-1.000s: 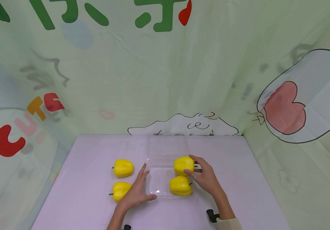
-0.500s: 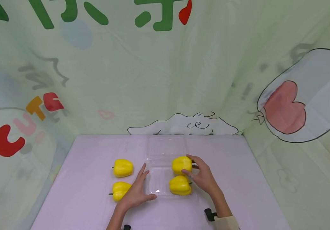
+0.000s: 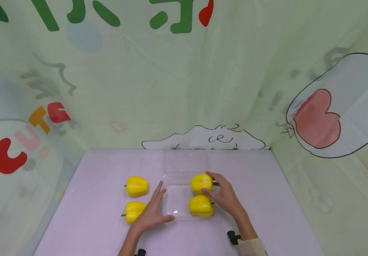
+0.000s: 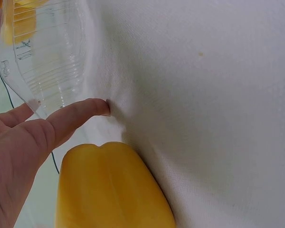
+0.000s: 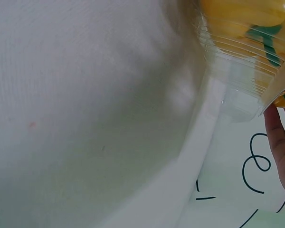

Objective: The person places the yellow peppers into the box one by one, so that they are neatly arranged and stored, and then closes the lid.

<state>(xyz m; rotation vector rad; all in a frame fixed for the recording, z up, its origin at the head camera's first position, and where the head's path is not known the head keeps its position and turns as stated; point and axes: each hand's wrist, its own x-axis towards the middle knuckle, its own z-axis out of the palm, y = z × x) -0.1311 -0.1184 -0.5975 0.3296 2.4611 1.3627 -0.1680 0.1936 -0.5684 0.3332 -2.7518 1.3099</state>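
In the head view my right hand [image 3: 226,196] holds a yellow bell pepper [image 3: 200,183] by its stem end, fingers behind it and thumb in front. That pepper is in the right half of a clear plastic clamshell box [image 3: 177,202]. A second yellow bell pepper [image 3: 200,206] lies just nearer in the same half, stem to the right. My left hand [image 3: 152,213] spreads its fingers along the box's left side; in the left wrist view a fingertip meets the rim of the clear box [image 4: 47,71]. Ribbed plastic partly covers the peppers in the right wrist view.
Left of the box, two more yellow bell peppers lie on the white table [image 3: 84,220], one far [image 3: 137,186] and one near [image 3: 134,210], the latter partly behind my left hand. The box's clear lid [image 3: 186,163] lies folded back toward the printed curtain [image 3: 171,89].
My right hand has shifted slightly left with the held bell pepper, farther over the box. The left hand and the other peppers keep their places.
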